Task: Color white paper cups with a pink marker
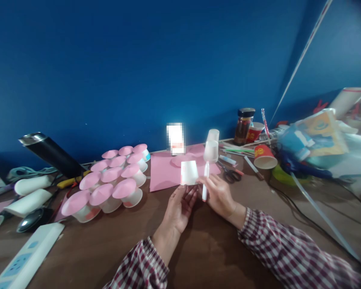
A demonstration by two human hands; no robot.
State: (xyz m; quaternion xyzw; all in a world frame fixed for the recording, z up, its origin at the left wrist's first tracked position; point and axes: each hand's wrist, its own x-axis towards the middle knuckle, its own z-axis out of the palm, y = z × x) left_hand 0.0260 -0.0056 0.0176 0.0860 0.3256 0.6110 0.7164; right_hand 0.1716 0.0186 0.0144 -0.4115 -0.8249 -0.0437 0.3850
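My left hand (pixel 182 206) is closed at the fingertips on the lower edge of a small white paper cup (pixel 189 172). Pinkish print shows along the cup's left side. In my right hand (pixel 218 192) a slim white pen (pixel 205 180) stands nearly upright, gripped between thumb and fingers just right of the cup. Behind both hands lie pink paper sheets (pixel 162 172), with a pink paper disc (pixel 182 160) on top. Two stacked translucent cups (pixel 211 146) stand at the sheets' right side.
To the left, several white cups topped with pink discs (pixel 112 174) stand in rows. A black flask (pixel 52 154) and a power strip (pixel 28 253) lie farther left. Scissors (pixel 231 175), a red cup (pixel 264 156), a dark jar (pixel 243 126) and plastic bags (pixel 315 140) occupy the right.
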